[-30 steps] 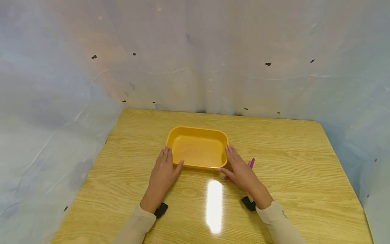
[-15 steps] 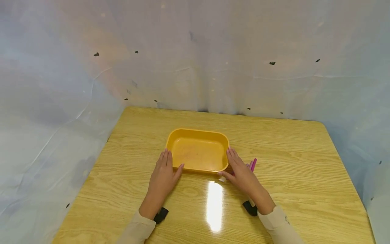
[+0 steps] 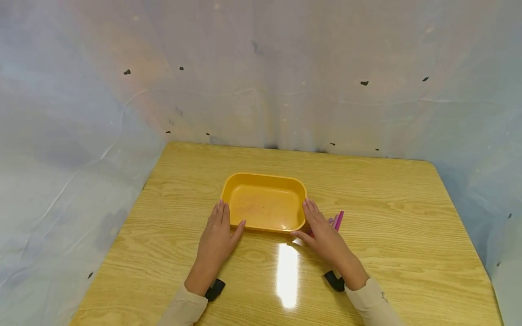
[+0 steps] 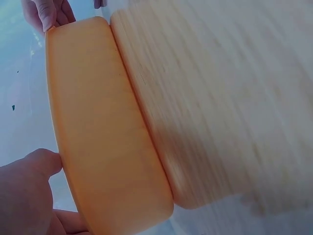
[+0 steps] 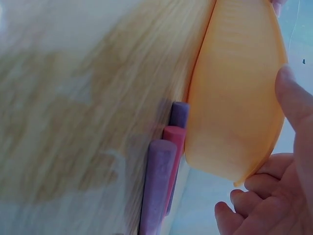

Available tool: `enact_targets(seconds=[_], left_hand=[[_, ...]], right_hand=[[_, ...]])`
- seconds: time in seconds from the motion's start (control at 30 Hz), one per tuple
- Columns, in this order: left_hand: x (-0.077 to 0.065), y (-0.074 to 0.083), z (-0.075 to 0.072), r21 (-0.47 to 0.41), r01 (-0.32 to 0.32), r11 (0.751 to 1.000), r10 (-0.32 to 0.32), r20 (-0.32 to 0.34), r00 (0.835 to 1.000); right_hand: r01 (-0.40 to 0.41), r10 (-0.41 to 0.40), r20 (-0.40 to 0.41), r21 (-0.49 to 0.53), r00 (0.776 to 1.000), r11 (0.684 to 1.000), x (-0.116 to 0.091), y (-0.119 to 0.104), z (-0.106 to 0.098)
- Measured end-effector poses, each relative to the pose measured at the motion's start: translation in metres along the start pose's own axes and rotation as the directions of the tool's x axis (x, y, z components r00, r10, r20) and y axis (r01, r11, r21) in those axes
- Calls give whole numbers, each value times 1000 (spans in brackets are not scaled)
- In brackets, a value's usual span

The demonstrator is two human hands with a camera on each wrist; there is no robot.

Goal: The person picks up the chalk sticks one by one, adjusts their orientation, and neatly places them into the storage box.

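In the head view, a yellow-orange tray [image 3: 265,206] is set upright on a wood-grained table [image 3: 395,217], its bare floor seen from above. It is flanked by two hands: the left end is touched by the left hand [image 3: 216,237], the right end by the right hand [image 3: 325,235]. The fingers of both are extended, not curled — the thumbs are spread toward the near rim. Pink and purple sticks [image 3: 339,221] are partly covered by the right hand. Pale sleeves [image 3: 371,296] are worn on both arms, and patterned sheeting [image 3: 261,68] is hung behind the table.

In the left wrist view, the tray's long outer wall is shown, with the left thumb placed at the rim; the other left fingers are mostly hidden.

In the right wrist view, the rim is touched by the right thumb, and the fingers are loosely bent near the tray's end — some held apart from it. The sticks are seen lying just beside the tray's base; whether it is touched by them cannot be told.
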State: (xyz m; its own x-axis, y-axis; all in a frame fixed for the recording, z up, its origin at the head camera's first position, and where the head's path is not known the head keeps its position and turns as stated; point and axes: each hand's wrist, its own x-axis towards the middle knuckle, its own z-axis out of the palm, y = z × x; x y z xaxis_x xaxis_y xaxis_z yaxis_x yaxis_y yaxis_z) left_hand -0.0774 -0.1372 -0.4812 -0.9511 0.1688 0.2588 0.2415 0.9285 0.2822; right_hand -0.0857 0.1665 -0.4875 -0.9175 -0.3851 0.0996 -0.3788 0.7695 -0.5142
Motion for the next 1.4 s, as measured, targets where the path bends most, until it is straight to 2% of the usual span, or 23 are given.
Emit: enact_targets(seconds=[0.47, 0.7, 0.83, 1.03, 1.13, 1.3, 1.4], left_hand=[[-2, 0, 0, -45, 18, 999, -18, 8, 1000], [-3, 0, -3, -90, 53, 994, -50, 43, 998], [-2, -2, -4, -112, 53, 992, -46, 70, 997], [0, -6, -6, -109, 20, 994, -5, 133, 991], [2, -8, -7, -76, -19, 997, 29, 129, 991], [15, -12, -9, -43, -88, 995, 93, 110, 990], [25, -14, -9, -33, -119, 992, 123, 131, 984]], right_hand=[[11, -11, -7, -3, 1000, 1000, -4, -2, -2], [22, -22, -3, 3, 1000, 1000, -4, -2, -1], [43, -43, -4, -7, 999, 999, -3, 1, -1], [76, -76, 3, -26, 997, 997, -4, 6, -2], [109, -109, 8, -34, 994, 993, -3, 8, -4], [131, -131, 20, -19, 991, 991, -3, 9, -7], [128, -128, 30, -1, 991, 992, -2, 8, -8]])
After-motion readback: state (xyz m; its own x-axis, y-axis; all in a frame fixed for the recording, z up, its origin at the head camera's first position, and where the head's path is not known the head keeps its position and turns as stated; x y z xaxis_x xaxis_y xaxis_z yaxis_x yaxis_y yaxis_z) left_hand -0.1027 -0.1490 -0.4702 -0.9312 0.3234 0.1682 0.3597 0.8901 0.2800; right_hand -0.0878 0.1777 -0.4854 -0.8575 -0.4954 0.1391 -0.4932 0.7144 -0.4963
